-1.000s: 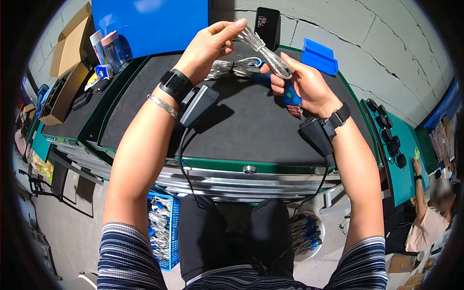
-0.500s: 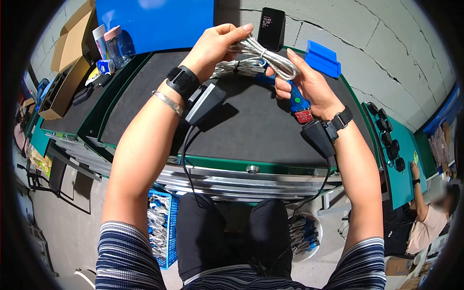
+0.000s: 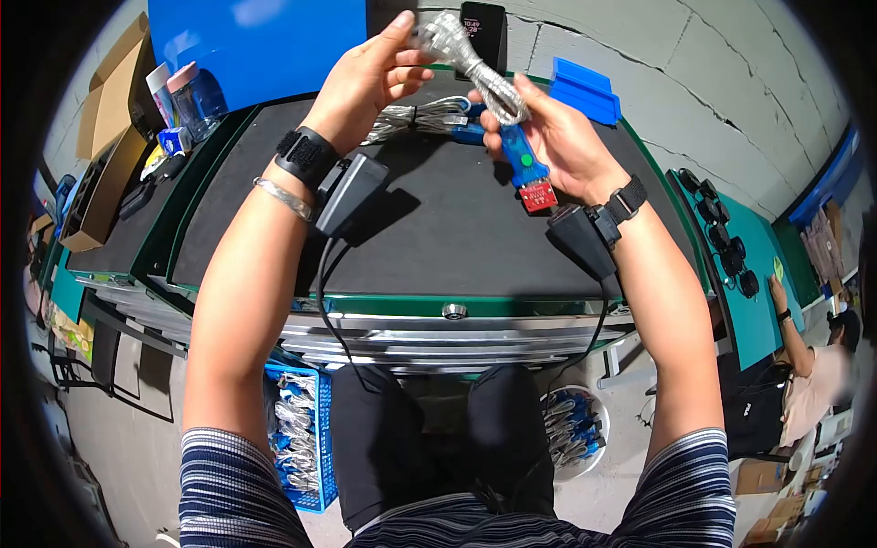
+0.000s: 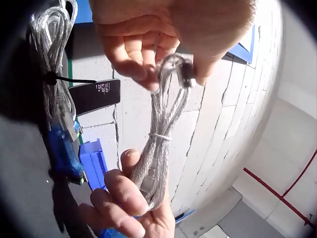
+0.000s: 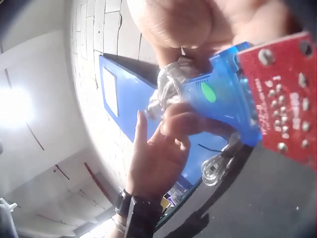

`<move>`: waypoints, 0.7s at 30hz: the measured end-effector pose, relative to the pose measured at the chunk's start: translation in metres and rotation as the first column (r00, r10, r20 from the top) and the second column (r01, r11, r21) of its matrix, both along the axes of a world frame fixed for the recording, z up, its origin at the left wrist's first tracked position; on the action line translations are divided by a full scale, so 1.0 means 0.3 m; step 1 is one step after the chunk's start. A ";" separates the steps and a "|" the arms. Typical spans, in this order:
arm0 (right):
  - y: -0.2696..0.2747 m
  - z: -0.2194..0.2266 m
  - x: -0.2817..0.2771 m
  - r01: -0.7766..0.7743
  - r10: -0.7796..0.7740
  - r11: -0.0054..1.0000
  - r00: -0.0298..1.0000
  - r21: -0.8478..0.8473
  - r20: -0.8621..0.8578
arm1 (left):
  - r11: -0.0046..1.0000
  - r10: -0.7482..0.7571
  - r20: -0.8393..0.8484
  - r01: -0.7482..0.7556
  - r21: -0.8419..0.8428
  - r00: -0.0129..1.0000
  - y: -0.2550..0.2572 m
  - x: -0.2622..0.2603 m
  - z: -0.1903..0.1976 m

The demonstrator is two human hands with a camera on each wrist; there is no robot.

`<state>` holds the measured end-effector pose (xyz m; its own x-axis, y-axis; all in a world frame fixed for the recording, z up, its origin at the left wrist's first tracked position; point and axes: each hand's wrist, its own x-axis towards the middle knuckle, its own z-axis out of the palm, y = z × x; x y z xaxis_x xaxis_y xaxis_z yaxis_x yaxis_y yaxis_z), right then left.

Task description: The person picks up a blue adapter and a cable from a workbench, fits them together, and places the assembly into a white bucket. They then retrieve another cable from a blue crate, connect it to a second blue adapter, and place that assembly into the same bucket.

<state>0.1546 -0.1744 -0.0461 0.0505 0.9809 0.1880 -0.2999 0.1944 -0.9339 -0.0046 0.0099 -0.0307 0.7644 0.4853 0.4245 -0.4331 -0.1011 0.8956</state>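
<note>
My right hand grips the lower end of a coiled silver USB serial cable, with the bundle tied at its middle. Below the coil, along the palm, lies its blue connector, fitted with a red circuit board. At the bundle's upper end, my left hand has its thumb raised and fingers loosely bent. A blurred USB plug shows there between thumb and fingers in the left wrist view. Behind the hands, a second tied cable bundle rests on the black mat.
A phone leans against the wall behind the mat, left of a blue tray. Below the bench are a blue basket and a white bucket, both with cables. Another person is at the far right.
My left thumb and fingers have spread from the bundle's upper end, which is now blurred. The coil stands steeper, and the blue connector and red board show more fully in the right hand.
</note>
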 end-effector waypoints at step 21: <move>-0.017 0.035 -0.035 0.383 -0.681 0.712 0.170 0.589 0.712 | 0.996 0.031 -0.056 -0.026 0.091 0.998 -0.027 -0.004 0.004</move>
<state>0.1443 -0.1794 -0.0357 0.2138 0.6960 0.6855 0.8714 0.1813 -0.4559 -0.0059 0.0019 -0.0294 0.7751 0.4689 0.4235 -0.3772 -0.1942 0.9055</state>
